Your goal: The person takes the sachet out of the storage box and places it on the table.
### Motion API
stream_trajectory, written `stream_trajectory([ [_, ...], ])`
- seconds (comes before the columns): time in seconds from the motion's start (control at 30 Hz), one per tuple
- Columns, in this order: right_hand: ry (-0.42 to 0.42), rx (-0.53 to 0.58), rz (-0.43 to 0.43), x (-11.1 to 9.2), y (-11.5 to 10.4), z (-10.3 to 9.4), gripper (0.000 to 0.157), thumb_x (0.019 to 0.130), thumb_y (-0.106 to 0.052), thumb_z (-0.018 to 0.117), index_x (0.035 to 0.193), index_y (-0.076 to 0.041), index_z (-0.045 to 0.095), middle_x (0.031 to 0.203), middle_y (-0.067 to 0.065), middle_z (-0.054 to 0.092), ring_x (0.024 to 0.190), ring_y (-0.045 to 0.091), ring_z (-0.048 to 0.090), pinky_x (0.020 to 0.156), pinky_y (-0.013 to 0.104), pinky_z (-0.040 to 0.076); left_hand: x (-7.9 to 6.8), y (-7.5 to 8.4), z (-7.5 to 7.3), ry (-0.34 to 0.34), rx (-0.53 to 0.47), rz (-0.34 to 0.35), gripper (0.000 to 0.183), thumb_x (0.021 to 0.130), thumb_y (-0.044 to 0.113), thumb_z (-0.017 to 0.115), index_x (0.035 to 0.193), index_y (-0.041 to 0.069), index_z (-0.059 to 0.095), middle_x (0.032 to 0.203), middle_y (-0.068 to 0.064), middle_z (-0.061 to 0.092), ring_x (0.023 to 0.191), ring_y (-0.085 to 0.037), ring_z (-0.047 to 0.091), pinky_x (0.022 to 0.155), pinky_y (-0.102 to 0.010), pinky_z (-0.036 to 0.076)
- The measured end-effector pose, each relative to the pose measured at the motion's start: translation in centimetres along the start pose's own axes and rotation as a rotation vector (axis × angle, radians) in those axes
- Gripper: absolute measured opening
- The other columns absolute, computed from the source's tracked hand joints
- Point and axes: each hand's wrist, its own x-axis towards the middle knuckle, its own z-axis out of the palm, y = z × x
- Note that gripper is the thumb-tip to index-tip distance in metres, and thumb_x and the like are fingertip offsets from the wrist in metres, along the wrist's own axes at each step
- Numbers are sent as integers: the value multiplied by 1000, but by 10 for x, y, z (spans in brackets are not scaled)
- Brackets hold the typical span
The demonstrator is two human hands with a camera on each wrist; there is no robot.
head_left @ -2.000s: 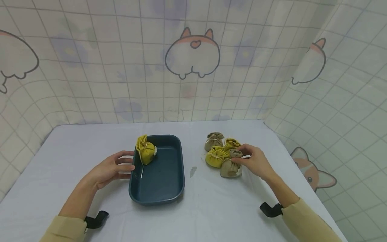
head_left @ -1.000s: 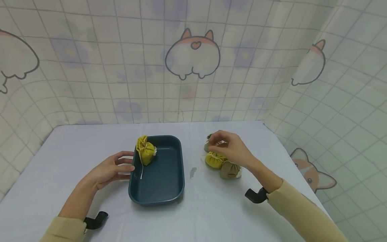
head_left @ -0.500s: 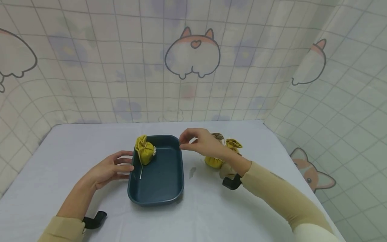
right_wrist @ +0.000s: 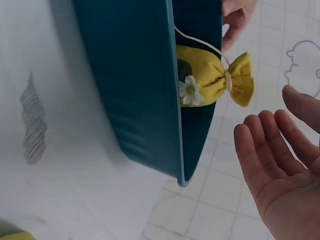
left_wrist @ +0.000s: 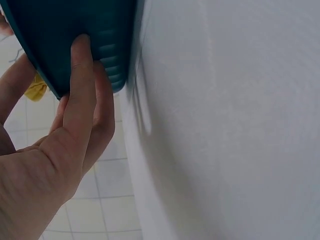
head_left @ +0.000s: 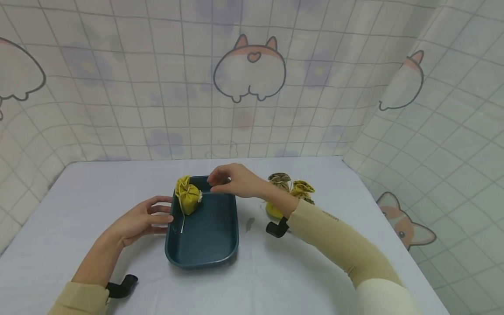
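My left hand (head_left: pixel 143 221) rests its fingertips along the left wall of a dark teal tray (head_left: pixel 206 258); the left wrist view shows its fingers against the tray's outer side. Inside the tray's far left corner leans a yellow drawstring pouch (head_left: pixel 189 199), its gathered neck over the rim and a pale cord hanging down. A white flower on this pouch shows in the right wrist view. Above the tray's far right corner hovers my right hand (head_left: pixel 236 180), fingers loosely bent and nothing between them.
Right of the tray, a cluster of small pouches stands on the white tabletop (head_left: pixel 275 275), partly hidden by my right forearm. Among them are a brown pouch (head_left: pixel 279 180) and a yellow pouch (head_left: pixel 302 188). A patterned curtain (head_left: pixel 157 118) hangs behind.
My right hand has left the pouch cluster and travelled left, empty, to above the tray's far end. My left hand and the pouch in the tray have stayed in place.
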Motion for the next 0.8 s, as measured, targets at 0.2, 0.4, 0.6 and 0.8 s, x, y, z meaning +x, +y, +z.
stream_trajectory([
  [0.2, -58, -57, 27, 23, 2, 11, 41, 98, -17, 74, 134, 0, 63, 127, 11, 68, 111, 16, 65, 96, 21, 50, -1, 1, -1, -3, -5, -5, 76, 97, 9, 71, 157, 0, 25, 147, -31, 40, 116, -32, 61, 97, -50, 56],
  [0.4, -50, -21, 51, 41, 2, 21, 47, 96, -13, 75, 138, 0, 57, 127, 12, 65, 114, 22, 64, 93, 20, 52, -2, 4, 1, -4, -9, -10, 75, 98, 9, 69, 157, -1, 24, 148, -31, 40, 117, -33, 61, 98, -51, 55],
  [0.6, -50, 6, 130, 54, -2, 24, 51, 96, -11, 75, 141, -1, 54, 127, 11, 64, 113, 21, 63, 88, 19, 53, -4, 5, 1, -2, -9, -10, 75, 98, 9, 69, 157, -1, 24, 148, -31, 39, 116, -33, 61, 98, -51, 55],
  [0.8, -72, 27, 141, 62, 0, 27, 45, 95, -7, 74, 137, 0, 60, 119, 12, 66, 104, 18, 65, 84, 21, 55, -3, 4, 2, 0, -5, -9, 75, 98, 9, 69, 157, -1, 24, 149, -32, 39, 118, -34, 61, 98, -51, 55],
])
